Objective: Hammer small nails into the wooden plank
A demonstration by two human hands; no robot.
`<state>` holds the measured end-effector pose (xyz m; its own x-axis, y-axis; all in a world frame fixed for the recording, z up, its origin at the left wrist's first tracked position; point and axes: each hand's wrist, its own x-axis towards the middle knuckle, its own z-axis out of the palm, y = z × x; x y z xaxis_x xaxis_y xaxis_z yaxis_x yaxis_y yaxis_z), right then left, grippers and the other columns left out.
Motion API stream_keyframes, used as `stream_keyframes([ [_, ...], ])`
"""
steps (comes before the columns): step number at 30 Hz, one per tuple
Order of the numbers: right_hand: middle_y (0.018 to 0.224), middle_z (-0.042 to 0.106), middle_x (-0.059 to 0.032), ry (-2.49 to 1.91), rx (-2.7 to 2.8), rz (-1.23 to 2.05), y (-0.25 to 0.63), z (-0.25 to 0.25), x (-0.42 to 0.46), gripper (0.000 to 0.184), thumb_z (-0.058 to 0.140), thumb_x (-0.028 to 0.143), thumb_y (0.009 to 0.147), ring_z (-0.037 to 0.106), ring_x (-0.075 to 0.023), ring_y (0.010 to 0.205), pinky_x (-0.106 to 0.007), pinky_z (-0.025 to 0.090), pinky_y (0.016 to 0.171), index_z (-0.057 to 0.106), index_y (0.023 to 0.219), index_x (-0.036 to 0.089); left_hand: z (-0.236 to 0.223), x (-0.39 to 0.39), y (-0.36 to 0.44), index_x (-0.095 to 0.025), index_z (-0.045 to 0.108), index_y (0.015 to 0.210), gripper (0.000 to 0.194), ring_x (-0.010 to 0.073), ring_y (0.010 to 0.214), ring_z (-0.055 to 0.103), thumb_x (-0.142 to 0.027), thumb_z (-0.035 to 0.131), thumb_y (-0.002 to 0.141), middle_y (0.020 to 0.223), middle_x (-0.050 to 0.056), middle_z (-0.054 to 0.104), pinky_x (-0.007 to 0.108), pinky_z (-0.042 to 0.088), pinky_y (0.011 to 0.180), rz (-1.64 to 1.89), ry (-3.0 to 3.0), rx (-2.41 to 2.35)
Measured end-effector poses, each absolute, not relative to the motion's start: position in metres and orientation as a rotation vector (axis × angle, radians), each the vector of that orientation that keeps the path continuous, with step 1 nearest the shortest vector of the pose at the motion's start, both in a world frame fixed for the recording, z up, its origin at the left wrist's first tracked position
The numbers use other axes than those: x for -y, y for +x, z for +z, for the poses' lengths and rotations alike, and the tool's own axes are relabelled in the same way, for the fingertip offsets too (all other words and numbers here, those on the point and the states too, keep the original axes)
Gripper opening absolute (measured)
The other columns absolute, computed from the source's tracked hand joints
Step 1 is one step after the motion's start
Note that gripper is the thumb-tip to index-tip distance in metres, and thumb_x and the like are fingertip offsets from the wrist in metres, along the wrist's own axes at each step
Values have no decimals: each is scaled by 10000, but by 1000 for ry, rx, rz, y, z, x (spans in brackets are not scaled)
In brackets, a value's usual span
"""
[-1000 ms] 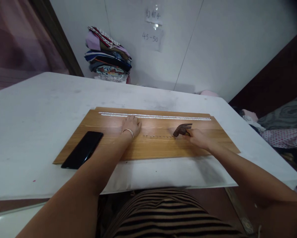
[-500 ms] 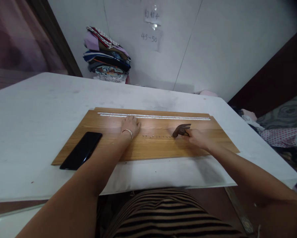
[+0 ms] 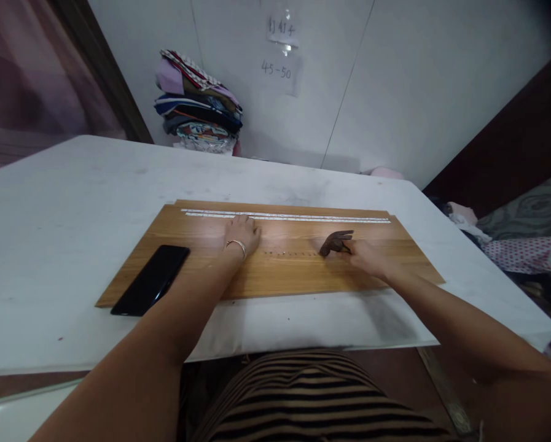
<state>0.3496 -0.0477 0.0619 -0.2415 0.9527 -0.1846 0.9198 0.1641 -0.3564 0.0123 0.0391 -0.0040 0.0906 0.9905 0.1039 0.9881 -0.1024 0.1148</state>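
Observation:
A long wooden board (image 3: pixel 279 276) lies across the white table (image 3: pixel 63 202). My left hand (image 3: pixel 242 234) rests on the board with its fingers curled under, near the white ruler strips (image 3: pixel 303 217) along the far edge. My right hand (image 3: pixel 365 256) is closed round the handle of a dark claw hammer (image 3: pixel 336 242), whose head sits low over the board. A row of small nails (image 3: pixel 289 252) stands in the wood between my two hands, just left of the hammer head.
A black phone (image 3: pixel 152 286) lies on the board's left end. Folded cloths are stacked (image 3: pixel 196 104) against the back wall. Paper notes (image 3: pixel 281 52) hang on the wall. More fabric (image 3: pixel 524 252) lies off the table's right side.
The hammer head has shifted very slightly between frames, staying just right of the nail row. My left hand has stayed in place.

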Motion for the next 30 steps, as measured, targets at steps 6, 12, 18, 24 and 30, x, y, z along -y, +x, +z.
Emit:
stream_keyframes([
  [6,1090,777,-107,-1896,2307,608,350,63,48,295,551,337,954,709,-267,935,-347,522,822,728,1142,193,-3,-37,12,-171,684,1167,403,320,1294,516,-371,391,978,1318,170,642,443,395,1070,250,2324,-2082],
  [12,1129,775,-113,-1886,2322,592,349,63,48,287,570,285,937,711,-282,985,-354,526,842,730,1156,193,-1,-37,13,-185,685,1159,383,317,1297,518,-362,398,976,1317,163,646,441,398,1068,241,2314,-2087],
  [18,1125,772,-108,-1886,2339,594,350,61,47,284,556,288,940,713,-285,966,-376,539,827,722,1156,206,-2,-38,13,-191,686,1147,372,318,1301,514,-365,403,978,1323,161,642,437,398,1071,254,2313,-2086],
  [24,1065,775,-106,-1921,2326,585,351,61,46,278,557,355,953,713,-269,913,-358,530,794,723,1119,207,1,-36,14,-207,687,1158,367,321,1286,520,-362,412,971,1332,151,641,451,414,1056,244,2295,-2096],
  [30,1105,767,-106,-1873,2327,622,351,59,46,295,539,326,951,710,-277,935,-383,538,812,706,1162,206,1,-37,13,-182,689,1167,390,329,1295,519,-366,406,972,1324,171,642,451,405,1063,240,2311,-2083],
])
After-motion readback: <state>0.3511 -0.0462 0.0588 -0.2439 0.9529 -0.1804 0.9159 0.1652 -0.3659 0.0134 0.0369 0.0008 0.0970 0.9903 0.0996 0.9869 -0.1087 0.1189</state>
